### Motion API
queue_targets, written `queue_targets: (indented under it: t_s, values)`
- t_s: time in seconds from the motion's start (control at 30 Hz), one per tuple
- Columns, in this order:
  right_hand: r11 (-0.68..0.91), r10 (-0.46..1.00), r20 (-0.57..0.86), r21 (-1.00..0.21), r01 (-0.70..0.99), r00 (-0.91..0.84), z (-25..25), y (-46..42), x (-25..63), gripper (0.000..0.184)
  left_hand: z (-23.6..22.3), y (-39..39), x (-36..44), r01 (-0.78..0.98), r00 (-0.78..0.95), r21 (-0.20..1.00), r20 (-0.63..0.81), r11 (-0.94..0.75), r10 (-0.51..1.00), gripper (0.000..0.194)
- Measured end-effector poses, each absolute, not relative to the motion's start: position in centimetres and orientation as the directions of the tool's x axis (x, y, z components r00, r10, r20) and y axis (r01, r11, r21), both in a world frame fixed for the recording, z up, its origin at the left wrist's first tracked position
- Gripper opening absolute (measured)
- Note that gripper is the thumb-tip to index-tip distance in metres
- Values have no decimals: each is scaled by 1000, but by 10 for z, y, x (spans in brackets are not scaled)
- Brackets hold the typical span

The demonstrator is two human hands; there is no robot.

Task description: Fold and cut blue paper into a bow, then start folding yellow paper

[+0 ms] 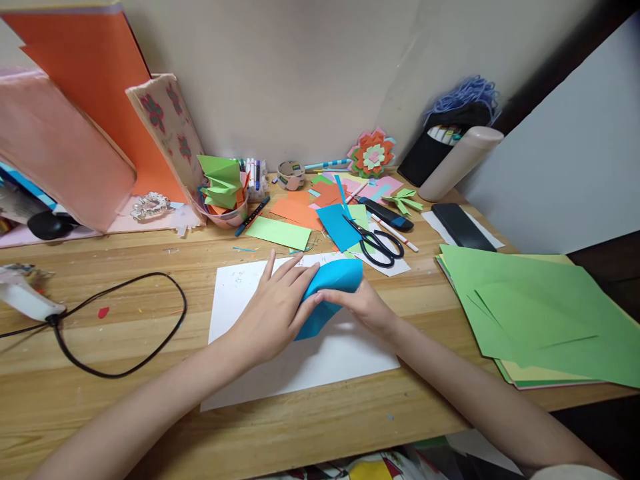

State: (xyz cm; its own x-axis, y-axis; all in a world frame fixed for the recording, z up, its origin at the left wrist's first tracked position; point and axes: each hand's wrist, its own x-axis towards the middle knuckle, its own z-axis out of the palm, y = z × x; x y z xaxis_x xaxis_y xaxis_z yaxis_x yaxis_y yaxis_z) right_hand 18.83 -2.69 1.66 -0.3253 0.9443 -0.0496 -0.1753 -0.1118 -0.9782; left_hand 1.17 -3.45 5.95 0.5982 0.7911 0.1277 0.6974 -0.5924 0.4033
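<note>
A piece of blue paper (334,288) lies partly folded over on a white sheet (320,357) in the middle of the wooden desk (150,413). My left hand (276,308) rests flat on the blue paper's left part, fingers stretched out toward the fold. My right hand (361,307) holds the paper from the right, thumb and fingers closed on the curled-over flap. The fold is rounded, not creased flat.
Black scissors (377,245) lie just behind the sheet among coloured paper scraps (300,213). A stack of green paper (540,313) fills the right side. A glue gun (25,300) with its black cord (120,327) lies at left. A paper flower (373,155) and pens stand at the back.
</note>
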Motion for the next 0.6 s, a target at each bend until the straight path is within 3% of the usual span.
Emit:
queue_targets:
  t_s: [0.27,0.47,0.6]
  values:
    - [-158,919,-68,-966,-206,-388,10,-28,188,30,60,-34,11,700,609,450,31,-555,793,47]
    - [-152,927,-69,-968,-201,-367,11,-25,187,28,60,-34,12,677,576,531,51,-510,816,45]
    - [-123,931,-64,-982,-144,-358,10,-24,186,24,59,-35,13,678,570,517,79,-522,818,43]
